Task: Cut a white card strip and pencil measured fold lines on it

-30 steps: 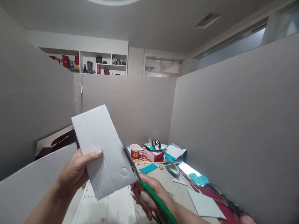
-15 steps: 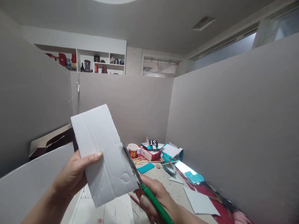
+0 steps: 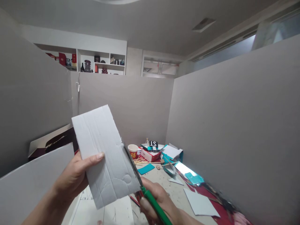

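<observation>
My left hand [image 3: 75, 176] grips a white cardboard piece [image 3: 105, 159] by its left edge, thumb on the near face and the other fingers behind. The piece is tilted and held up in front of me, with creases and a round dent near its lower right. In my right hand [image 3: 159, 198] are green-handled scissors [image 3: 154, 203]. Their dark blade lies along the cardboard's right edge, which looks rough higher up. Whether the blades are fully together is hard to see, since the cardboard hides part of them.
A red-and-white paper cup [image 3: 132, 151], thin wooden sticks [image 3: 142, 161] and a teal piece [image 3: 146, 169] lie beyond my hands. White cardboard [image 3: 200, 202] rests at right. A large white panel [image 3: 37, 184] stands at left. Grey partitions [image 3: 126, 106] surround the table.
The scissor handles have come slightly closer together along the cardboard's right edge. The cardboard and my left hand have shifted very slightly to the right.
</observation>
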### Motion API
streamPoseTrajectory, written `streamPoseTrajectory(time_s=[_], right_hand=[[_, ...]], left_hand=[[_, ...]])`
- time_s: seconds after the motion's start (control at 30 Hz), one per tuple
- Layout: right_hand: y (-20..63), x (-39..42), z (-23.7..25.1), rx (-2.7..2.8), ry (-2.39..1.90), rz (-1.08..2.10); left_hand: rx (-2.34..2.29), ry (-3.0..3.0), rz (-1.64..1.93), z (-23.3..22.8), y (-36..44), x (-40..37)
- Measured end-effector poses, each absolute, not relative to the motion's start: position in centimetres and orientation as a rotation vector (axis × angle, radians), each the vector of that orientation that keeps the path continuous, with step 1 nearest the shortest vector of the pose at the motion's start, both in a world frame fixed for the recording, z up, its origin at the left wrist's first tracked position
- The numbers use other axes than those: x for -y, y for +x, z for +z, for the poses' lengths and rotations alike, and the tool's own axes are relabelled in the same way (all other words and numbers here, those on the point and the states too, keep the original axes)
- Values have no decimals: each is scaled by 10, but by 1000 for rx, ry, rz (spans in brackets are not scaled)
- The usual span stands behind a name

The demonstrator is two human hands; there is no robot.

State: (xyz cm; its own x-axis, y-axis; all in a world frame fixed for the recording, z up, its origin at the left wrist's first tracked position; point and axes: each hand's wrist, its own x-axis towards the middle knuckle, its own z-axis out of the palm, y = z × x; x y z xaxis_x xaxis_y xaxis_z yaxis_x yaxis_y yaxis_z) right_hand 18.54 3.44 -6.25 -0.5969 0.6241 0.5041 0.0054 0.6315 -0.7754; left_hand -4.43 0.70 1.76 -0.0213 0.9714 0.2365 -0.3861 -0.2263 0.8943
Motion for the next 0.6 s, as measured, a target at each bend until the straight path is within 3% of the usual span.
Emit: streamPoseTrajectory(time_s=[0.6], right_hand=[[182,-31,-61,2039,-506,870]], left_hand=[[-786,1080,1526,18,-45,-7]])
